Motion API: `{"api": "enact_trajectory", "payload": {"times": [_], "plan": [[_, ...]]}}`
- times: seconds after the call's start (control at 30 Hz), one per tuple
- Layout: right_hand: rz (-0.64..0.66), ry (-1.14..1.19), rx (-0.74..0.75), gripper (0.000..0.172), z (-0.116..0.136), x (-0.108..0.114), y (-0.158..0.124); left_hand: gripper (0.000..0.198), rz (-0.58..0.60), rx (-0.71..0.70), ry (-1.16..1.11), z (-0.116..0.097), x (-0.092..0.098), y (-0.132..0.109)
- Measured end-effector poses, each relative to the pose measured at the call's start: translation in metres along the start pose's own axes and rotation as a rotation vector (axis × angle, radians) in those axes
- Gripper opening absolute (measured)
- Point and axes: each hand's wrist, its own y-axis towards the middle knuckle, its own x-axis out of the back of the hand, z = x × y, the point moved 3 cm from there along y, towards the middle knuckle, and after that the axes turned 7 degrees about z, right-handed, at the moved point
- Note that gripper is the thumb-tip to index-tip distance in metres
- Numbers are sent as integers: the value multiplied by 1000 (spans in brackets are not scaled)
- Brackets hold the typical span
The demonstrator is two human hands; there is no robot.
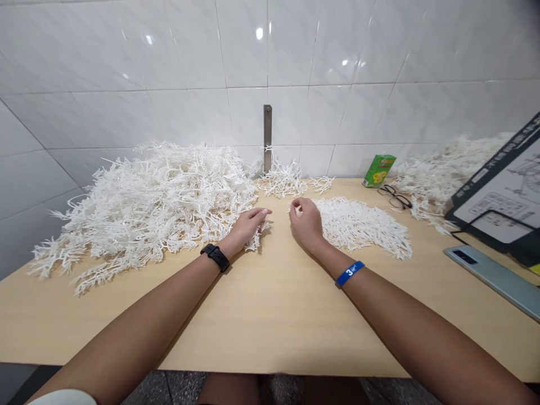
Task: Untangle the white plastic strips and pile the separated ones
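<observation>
1. Tabletop (pixel 253 326) first, with white branching material spread left, centre and right, leaving room for two forearms to reach in from the near edge.
2. Over to the left hand (pixel 248 226): thumb and fingers lie nearly together, and a white sprig (pixel 253 242) shows just beneath them. Pinched or merely covered? I cannot tell from here.
3. Right hand (pixel 307 220) now, thumb and forefinger curled into a small ring, tips close. Anything thin between them? Cannot tell. The two hands face each other, a gap between, probably so both can work at the same spot.
4. Big tangled pile (pixel 156 197), left, running up beside the left wrist: handy, it seems, for that hand.
5. Flatter heap (pixel 363 225), right, its strands lying more nearly one way, just beside the right hand; likely set there for a short reach.
6. At the back, a small clump (pixel 282 179) sits around the foot of a metal upright (pixel 268 135).
7. Glasses (pixel 399 199), green carton (pixel 379 170) and phone (pixel 493 281) stay right, presumably parked out of the elbows' way.
</observation>
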Motion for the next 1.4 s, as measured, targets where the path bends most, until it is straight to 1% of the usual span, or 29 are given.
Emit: {"api": "enact_trajectory", "payload": {"times": [0.07,0.1,0.13,0.23,0.33,0.4,0.47,0.53,0.63,0.77,0.87,1.0,1.2,1.4], "plan": [[-118,-89,1,22,-2,7,1,41,-6,33,-34,0,0,-1],[-134,-105,17,27,-2,9,1,41,-5,45,-59,0,0,-1],[-117,-97,42,30,0,9,1,40,-2,52,-81,0,0,-1],[49,31,167,24,10,2,0,37,22,49,-120,1,-1,0],[206,146,295,18,22,-6,-4,38,35,43,-111,4,-1,2],[290,175,349,20,25,-11,-6,38,22,22,-70,5,-1,3],[340,185,368,21,25,-14,-8,37,19,-5,-32,6,-1,3],[341,187,359,18,22,-15,-8,36,34,-10,-26,6,-2,3],[303,177,324,16,18,-15,-8,35,46,21,-60,4,-4,1],[259,145,232,15,13,-15,-6,32,67,46,-107,1,-6,0],[236,133,186,14,10,-14,-4,29,77,38,-103,1,-7,0],[232,147,179,14,10,-13,-4,20,89,4,-49,3,-6,0],[226,159,192,13,12,-12,-5,16,82,-17,45,0,-6,-1],[245,176,191,13,13,-13,-4,18,88,-54,24,-4,-5,-2]]}}
